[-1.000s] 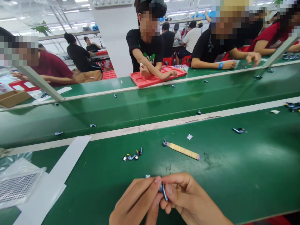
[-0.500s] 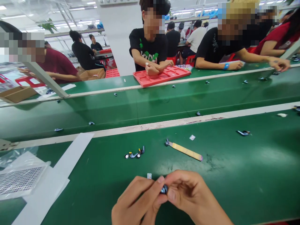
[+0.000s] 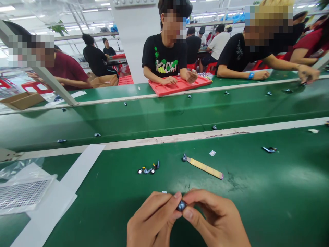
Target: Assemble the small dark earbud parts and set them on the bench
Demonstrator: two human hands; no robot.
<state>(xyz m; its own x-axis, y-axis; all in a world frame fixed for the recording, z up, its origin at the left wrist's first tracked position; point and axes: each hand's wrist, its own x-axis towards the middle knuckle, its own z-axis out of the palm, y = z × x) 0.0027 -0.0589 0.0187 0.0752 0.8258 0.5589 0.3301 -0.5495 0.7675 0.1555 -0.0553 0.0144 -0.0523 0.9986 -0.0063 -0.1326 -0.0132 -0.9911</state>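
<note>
Close to the bench's near side, a small dark blue earbud (image 3: 181,206) is pinched between the fingertips of both hands. My left hand (image 3: 151,219) grips it from the left, and my right hand (image 3: 218,216) closes thumb and forefinger on its right side. A seam line shows across its rounded shell; the rest is covered by fingers. Beyond the hands lies a flat tool with a yellow handle (image 3: 205,168), its metal end touching another earbud (image 3: 184,157). Left of that are opened earbud pieces (image 3: 148,170) with round silvery parts.
Small white square labels (image 3: 212,153) lie on the green bench (image 3: 257,206). White paper (image 3: 79,168) and a plastic-wrapped grid tray (image 3: 24,195) occupy the left. An opened earbud (image 3: 269,150) lies right. Earbuds dot the green conveyor (image 3: 164,116); co-workers sit beyond, one at a red tray (image 3: 180,90).
The earbud has turned in my fingers, so more of its rounded shell and seam shows. My right fingers have shifted slightly around it. Across the conveyor, a co-worker's hands have moved apart.
</note>
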